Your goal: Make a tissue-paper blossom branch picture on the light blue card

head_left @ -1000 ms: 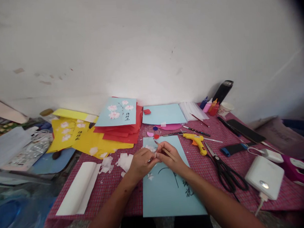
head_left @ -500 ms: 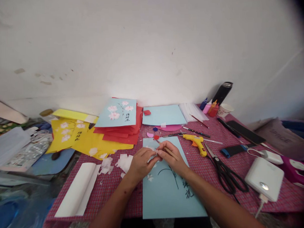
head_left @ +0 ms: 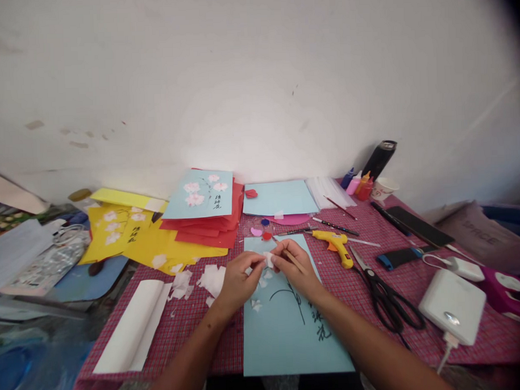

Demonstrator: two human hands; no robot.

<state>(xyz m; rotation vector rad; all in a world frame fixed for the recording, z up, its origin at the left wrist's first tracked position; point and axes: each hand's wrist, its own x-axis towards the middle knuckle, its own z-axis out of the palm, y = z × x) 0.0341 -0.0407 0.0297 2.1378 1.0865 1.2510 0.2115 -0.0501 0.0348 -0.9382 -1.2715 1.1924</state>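
A small piece of white tissue paper [head_left: 268, 259] is pinched between the fingertips of my left hand [head_left: 244, 274] and my right hand [head_left: 297, 269]. Both hands are closed and meet over the upper part of a light blue sheet [head_left: 282, 345]. My right hand also holds a thin paintbrush [head_left: 289, 254], tilted, its tip toward the paint dabs. On the sheet are dark painted stems, black characters [head_left: 323, 331] and small white paper petals [head_left: 256, 305]. Just beyond it lie red [head_left: 267, 236], pink [head_left: 256, 232] and dark blue dabs of paint.
Torn white tissue [head_left: 212, 279] and a folded white sheet [head_left: 132, 324] lie left. A finished flower card [head_left: 200, 194] tops red paper [head_left: 210, 233], beside yellow sheets [head_left: 133, 233]. Right are a yellow glue gun [head_left: 339, 246], black-handled scissors [head_left: 387, 298], a white power bank [head_left: 452, 305] and paint bottles [head_left: 364, 187].
My fingertips have drawn slightly apart, and the white tissue piece now shows more fully between them. The paintbrush stays in my right hand, its tip a little to the right.
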